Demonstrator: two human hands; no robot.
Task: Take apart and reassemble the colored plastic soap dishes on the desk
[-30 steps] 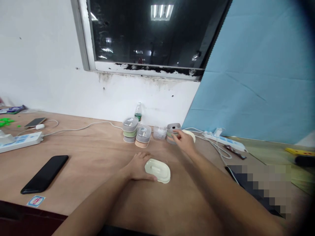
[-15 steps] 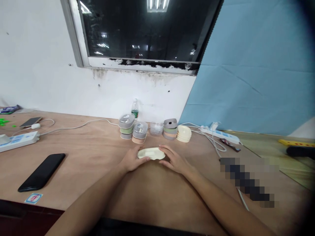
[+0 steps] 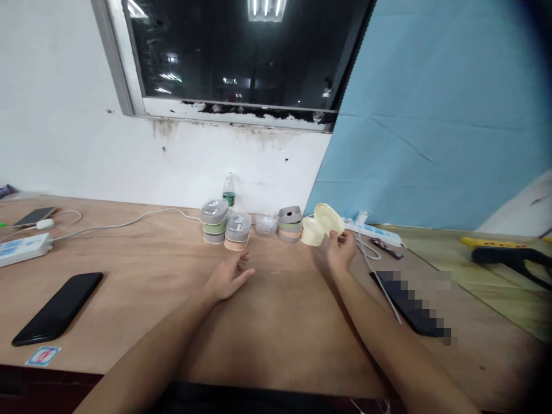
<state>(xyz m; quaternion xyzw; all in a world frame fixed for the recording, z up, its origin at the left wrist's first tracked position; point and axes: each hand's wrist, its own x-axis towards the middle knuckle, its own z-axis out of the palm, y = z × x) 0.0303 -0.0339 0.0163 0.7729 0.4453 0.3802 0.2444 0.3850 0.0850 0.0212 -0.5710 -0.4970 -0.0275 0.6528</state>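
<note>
My right hand [image 3: 341, 250] is closed on a pale cream oval lid [image 3: 328, 218], holding it tilted just above and to the right of a stack of similar cream lids [image 3: 310, 232]. My left hand [image 3: 227, 276] rests open on the wooden table [image 3: 142, 270], fingers spread, holding nothing. Behind it stand small lidded containers: a grey and green stack [image 3: 214, 221], a grey and peach one [image 3: 237, 231], a clear tub [image 3: 266, 223] and a grey, green and peach stack [image 3: 289, 223].
A black phone [image 3: 58, 307] lies at the left front. A white power strip [image 3: 21, 249] and a cable lie further left. A small bottle [image 3: 229, 192] stands by the wall. Another power strip [image 3: 373, 231], cables and a blurred dark object [image 3: 411, 305] lie at the right.
The cream lid that lay between both hands has gone with my right hand back and to the right, up by the lid stack. My left hand let go and lies open.
</note>
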